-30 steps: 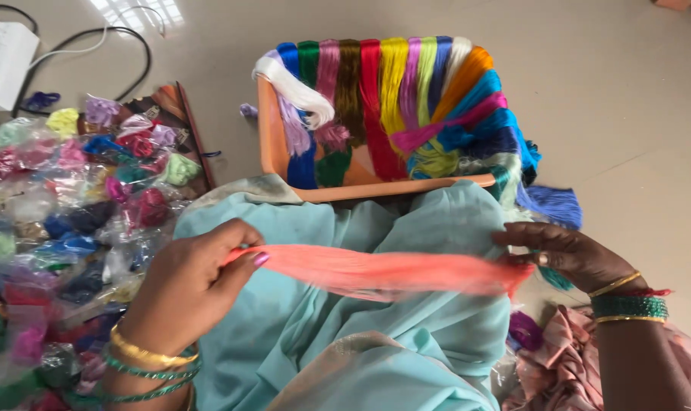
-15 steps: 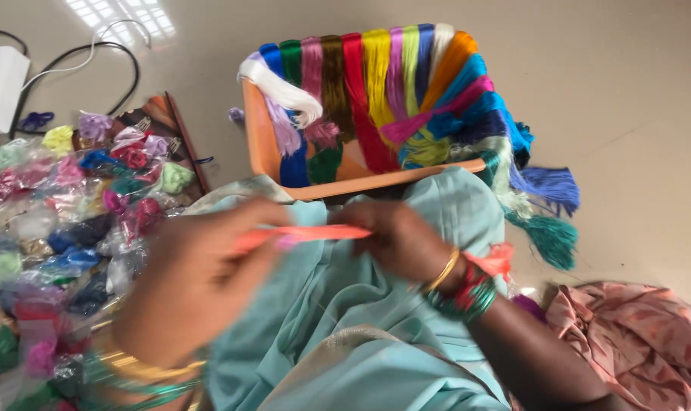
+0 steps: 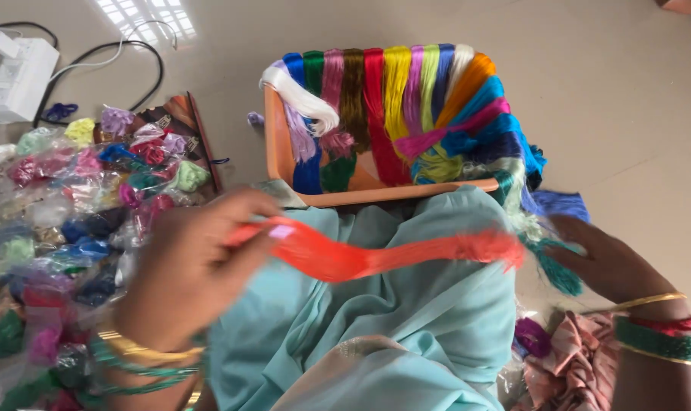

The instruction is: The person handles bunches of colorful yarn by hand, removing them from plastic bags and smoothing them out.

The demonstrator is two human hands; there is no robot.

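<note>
Nearest the bottom of the frame, the person's lap is draped in pale turquoise cloth, with a bunch of pink fabric crumpled at the lower right. Over that lap, a skein of orange thread is stretched out almost level, its long axis running left to right across the middle of the frame, one end pointing to the left hand and the frayed end pointing right, sagging slightly in between. The left hand, blurred, sits at centre-left with bangles at the wrist; its fingers are curled and pinched shut around the left end of the thread. The right hand lies at the right edge, also bangled, its fingers loosely bent near the thread's right end; the blur keeps me from telling whether it actually grips the strands. Just beside it hangs a teal tassel. Along the left side of the frame lies a heap of small clear packets of coloured thread on the floor. Further up, at centre top, an orange tray stands with many coloured skeins laid over its rim side by side. In the far upper left, a white power adapter with black cables rests on the pale floor.
</note>
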